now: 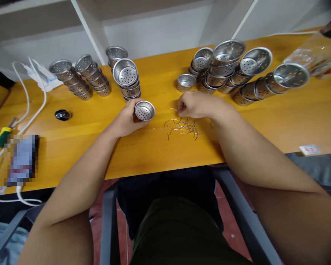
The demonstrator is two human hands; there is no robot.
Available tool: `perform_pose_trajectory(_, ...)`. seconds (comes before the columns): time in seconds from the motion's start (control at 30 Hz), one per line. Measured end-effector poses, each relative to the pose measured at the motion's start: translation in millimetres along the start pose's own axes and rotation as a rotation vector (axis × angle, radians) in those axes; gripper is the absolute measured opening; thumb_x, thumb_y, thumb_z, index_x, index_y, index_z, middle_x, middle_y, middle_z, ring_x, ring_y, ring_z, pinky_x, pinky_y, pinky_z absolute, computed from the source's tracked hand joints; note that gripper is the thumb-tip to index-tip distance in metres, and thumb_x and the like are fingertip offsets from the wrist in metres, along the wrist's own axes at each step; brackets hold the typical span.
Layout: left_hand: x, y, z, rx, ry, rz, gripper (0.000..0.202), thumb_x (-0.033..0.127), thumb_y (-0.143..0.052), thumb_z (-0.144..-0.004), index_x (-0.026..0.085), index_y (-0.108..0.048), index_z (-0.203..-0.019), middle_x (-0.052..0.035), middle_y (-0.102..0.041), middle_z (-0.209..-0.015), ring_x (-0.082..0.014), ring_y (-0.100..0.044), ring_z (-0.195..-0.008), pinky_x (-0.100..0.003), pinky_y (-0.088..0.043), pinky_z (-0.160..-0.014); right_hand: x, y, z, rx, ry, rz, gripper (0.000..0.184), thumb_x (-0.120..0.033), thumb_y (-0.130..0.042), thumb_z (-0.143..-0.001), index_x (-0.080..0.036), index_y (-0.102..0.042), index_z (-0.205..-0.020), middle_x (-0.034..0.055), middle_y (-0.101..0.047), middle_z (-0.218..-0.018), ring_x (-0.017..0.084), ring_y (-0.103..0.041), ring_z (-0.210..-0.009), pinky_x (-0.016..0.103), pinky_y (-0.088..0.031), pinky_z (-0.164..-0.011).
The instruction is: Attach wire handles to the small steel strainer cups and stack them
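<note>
Cup: shiny steel with a holed bottom, tilted mouth-up at mid-desk
Left hand: fingers wrapped round cup
Right hand: fingers pinched closed over thin wire rings, beside cup

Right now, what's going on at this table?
A seated person's left hand holds a perforated metal cup, tipped on its side, on the wooden table. The right hand, fingers pinched together, is at a small pile of thin wire loops beside it. More such cups are stacked behind, left and right.
</note>
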State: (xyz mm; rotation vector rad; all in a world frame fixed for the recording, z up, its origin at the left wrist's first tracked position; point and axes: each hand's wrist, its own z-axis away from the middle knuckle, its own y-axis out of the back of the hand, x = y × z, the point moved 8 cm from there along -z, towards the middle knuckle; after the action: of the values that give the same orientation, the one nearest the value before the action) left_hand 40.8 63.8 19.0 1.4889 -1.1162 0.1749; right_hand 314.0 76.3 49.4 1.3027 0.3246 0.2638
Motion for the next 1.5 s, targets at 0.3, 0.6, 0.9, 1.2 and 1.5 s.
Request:
perform_pose_trajectory(0.3,0.0,0.7,-0.9,0.025,-0.022,0.073,0.079,0.04,-0.098,-0.087,0.023,-0.063,-0.156,-0.0142,-0.083,-0.155,-0.0357,-0.083,-0.143,-0.051,-0.068,-0.128,-28.8,2.1,5.2,-0.086,-0.092,0.162,0.034,-0.02,-0.082,-0.112,-0.008,-0.094,-0.143,0.0297,-0.094,-0.135,0.04,-0.089,-0.112,0.042,-0.049,-0.074)
perform_pose_trajectory(0.6,5.9,-2.1,-3.4,0.086,-0.117,0.214,0.086,0.065,-0.107,-0.091,0.024,-0.065,-0.155,-0.0144,-0.084,-0.151,-0.0335,-0.086,-0.14,-0.05,-0.073,-0.126,-10.7,13.4,-7.2,0.153,0.049,-0.252,0.007,-0.017,-0.074,-0.112,-0.017,-0.08,-0.11,0.0165,-0.09,-0.112,0.027,-0.08,-0.097,0.039,-0.052,-0.079)
perform_pose_trajectory(0.9,-0.8,-11.0,-3.5,0.074,-0.182,0.322,0.092,0.069,-0.106,-0.09,0.028,-0.062,-0.159,-0.0123,-0.08,-0.152,-0.033,-0.087,-0.14,-0.047,-0.077,-0.12,0.7,16.9,-12.6,0.434,0.24,-1.11,0.021,-0.031,-0.096,-0.099,-0.025,-0.08,-0.11,0.0025,-0.081,-0.09,0.015,-0.067,-0.062,0.033,-0.054,-0.055)
perform_pose_trajectory(1.2,-9.1,-10.2,-4.3,0.035,-0.142,0.391,0.099,0.065,-0.106,-0.087,0.029,-0.06,-0.167,-0.0133,-0.077,-0.162,-0.0378,-0.081,-0.151,-0.057,-0.072,-0.131,-17.7,16.7,-10.6,0.598,0.351,-1.122,0.045,-0.068,-0.098,-0.109,-0.029,-0.076,-0.108,0.0014,-0.064,-0.085,0.02,-0.057,-0.073,0.034,-0.055,-0.061)
perform_pose_trajectory(1.5,-20.5,-13.6,-0.2,0.054,-0.011,0.548,0.097,0.083,-0.097,-0.086,0.039,-0.06,-0.164,-0.0102,-0.079,-0.155,-0.0378,-0.087,-0.136,-0.056,-0.081,-0.106,-52.0,5.5,1.6,0.46,0.266,-0.892,0.052,-0.077,-0.064,-0.126,-0.029,-0.074,-0.143,-0.001,-0.051,-0.083,0.027,-0.055,-0.078,0.041,-0.064,-0.08)
